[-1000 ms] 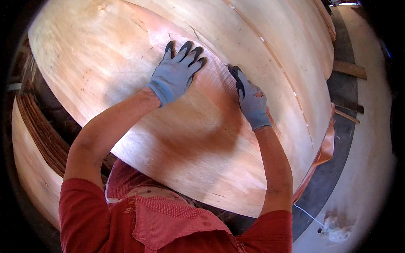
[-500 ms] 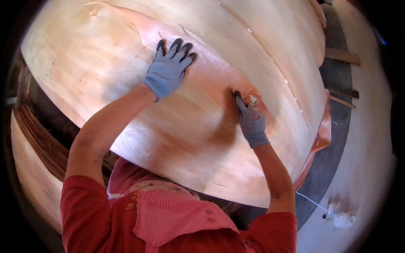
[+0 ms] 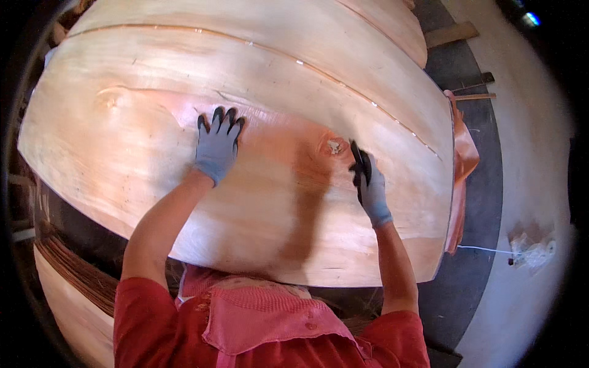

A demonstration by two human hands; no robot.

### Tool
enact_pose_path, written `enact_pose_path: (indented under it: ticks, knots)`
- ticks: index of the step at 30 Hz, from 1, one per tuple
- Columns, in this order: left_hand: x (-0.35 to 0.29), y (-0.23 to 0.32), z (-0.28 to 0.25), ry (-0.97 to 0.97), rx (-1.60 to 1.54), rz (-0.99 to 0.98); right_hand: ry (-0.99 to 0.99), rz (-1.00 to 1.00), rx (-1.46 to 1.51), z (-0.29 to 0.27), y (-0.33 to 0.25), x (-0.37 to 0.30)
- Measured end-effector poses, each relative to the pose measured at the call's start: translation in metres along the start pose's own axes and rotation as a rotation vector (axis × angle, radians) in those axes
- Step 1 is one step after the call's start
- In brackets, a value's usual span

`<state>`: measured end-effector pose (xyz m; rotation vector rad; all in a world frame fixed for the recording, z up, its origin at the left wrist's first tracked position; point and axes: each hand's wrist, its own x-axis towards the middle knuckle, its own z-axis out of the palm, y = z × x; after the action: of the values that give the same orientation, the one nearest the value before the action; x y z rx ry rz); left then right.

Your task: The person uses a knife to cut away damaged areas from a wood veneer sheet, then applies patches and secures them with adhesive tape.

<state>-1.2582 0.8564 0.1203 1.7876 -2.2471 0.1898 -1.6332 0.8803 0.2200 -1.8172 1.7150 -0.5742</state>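
My left hand (image 3: 216, 147), in a grey-blue glove with black fingertips, lies flat with fingers spread on a large, pale wood veneer sheet (image 3: 257, 227). Under and beside its fingers runs a pinkish, rougher patch (image 3: 270, 126) in the veneer. My right hand (image 3: 370, 187), in a matching glove, is turned side-on just right of a ragged whitish knot (image 3: 334, 146) in a reddish area. Its dark fingers are partly bent and apart; I make out no object in them. Whether they touch the sheet is unclear.
A narrow tan strip with white specks (image 3: 299, 62) crosses the sheet's far part. Torn veneer (image 3: 464, 156) hangs at the right edge, near wooden slats (image 3: 453, 34). Stacked brown sheets (image 3: 76, 270) lie at lower left. A white cord (image 3: 488, 249) leads to crumpled clear plastic (image 3: 532, 253).
The view has shifted, so the sheet appears turned. My right hand has moved off the knot to its right, with its fingers lifted. My left hand stays flat on the veneer.
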Motion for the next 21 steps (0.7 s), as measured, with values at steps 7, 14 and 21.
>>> enact_pose_path:
  ticks: [7,14,21]
  knots:
    - [0.003,0.001,-0.003,-0.015,0.002,0.024,-0.124,0.106,-0.438,0.052,-0.019,0.111]
    - [0.003,-0.003,-0.001,-0.032,-0.010,0.031,-0.391,-0.110,-0.541,0.003,-0.068,0.046]
    - [0.003,-0.004,0.003,-0.066,-0.049,-0.012,-0.752,-0.147,0.170,0.045,-0.122,-0.020]
